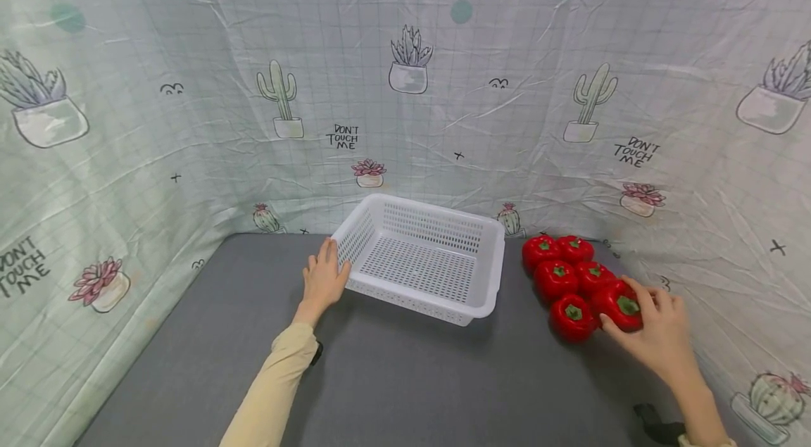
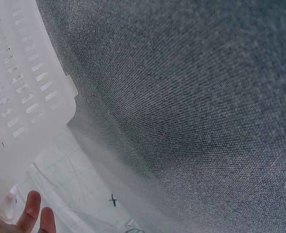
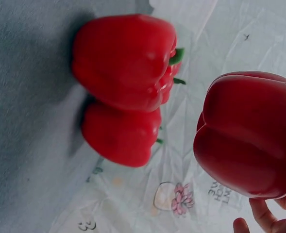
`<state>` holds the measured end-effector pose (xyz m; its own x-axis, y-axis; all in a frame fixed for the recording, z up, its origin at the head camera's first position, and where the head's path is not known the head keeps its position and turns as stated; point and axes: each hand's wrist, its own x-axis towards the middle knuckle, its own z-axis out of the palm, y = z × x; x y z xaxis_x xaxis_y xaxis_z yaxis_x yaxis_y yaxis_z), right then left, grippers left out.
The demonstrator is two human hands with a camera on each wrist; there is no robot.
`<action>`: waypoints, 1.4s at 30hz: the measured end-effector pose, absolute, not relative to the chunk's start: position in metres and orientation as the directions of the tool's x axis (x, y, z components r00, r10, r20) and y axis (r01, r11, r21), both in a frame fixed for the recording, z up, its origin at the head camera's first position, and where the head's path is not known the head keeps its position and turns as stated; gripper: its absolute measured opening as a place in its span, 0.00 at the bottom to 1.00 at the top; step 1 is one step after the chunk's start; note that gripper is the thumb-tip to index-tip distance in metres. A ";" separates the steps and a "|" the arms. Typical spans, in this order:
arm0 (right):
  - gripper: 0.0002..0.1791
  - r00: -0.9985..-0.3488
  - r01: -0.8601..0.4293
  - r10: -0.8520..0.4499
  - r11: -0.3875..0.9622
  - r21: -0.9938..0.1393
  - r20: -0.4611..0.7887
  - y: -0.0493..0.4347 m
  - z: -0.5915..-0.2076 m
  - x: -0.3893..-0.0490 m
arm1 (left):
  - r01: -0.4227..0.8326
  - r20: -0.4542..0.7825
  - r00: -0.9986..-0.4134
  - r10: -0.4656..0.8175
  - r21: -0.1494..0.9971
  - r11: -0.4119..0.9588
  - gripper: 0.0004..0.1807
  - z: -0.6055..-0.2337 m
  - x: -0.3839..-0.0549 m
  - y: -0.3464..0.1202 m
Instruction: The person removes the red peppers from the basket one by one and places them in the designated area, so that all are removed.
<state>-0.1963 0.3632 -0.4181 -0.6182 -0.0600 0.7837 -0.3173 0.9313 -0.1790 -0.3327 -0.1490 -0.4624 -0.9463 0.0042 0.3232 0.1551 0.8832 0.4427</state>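
Observation:
A white plastic basket (image 1: 412,299) with slotted walls stands near the back of the table. At its left front corner, my left hand (image 1: 324,276) touches the rim with fairly straight fingers. Two of its fingers (image 2: 31,208) show beside the basket wall (image 2: 21,77) in the left wrist view. My right hand (image 1: 662,334) grips a red bell pepper (image 1: 614,303) between thumb and fingers. In the right wrist view this bell pepper (image 3: 252,133) is raised off the table. Several other red bell peppers (image 1: 556,279) stand grouped just left of it, green stems up.
The grey table (image 1: 405,383) meets a cactus-print cloth (image 1: 405,137) hung along the back and both sides. The right-hand cloth lies close to the peppers and my right hand. A strip of table separates the basket from the peppers.

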 end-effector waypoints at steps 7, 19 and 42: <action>0.36 -0.750 -0.127 0.061 0.964 -0.234 0.659 0.368 -0.417 -0.193 | 0.162 0.322 -0.947 0.011 0.446 0.880 0.33 -0.461 -0.333 -0.149; 0.38 -0.810 -0.014 0.106 0.980 -0.199 0.577 0.381 -0.427 -0.204 | 0.159 0.320 -0.947 0.014 0.434 0.887 0.33 -0.462 -0.332 -0.149; 0.41 -0.896 0.073 0.130 0.986 -0.149 0.424 0.401 -0.465 -0.222 | 0.152 0.335 -0.942 -0.004 0.438 0.886 0.32 -0.460 -0.330 -0.148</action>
<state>-0.2218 0.4008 -0.4647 -0.8964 0.1301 0.4237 0.0728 0.9862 -0.1489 -0.3304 -0.1483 -0.4605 -0.9424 -0.0039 0.3346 0.1518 0.8861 0.4380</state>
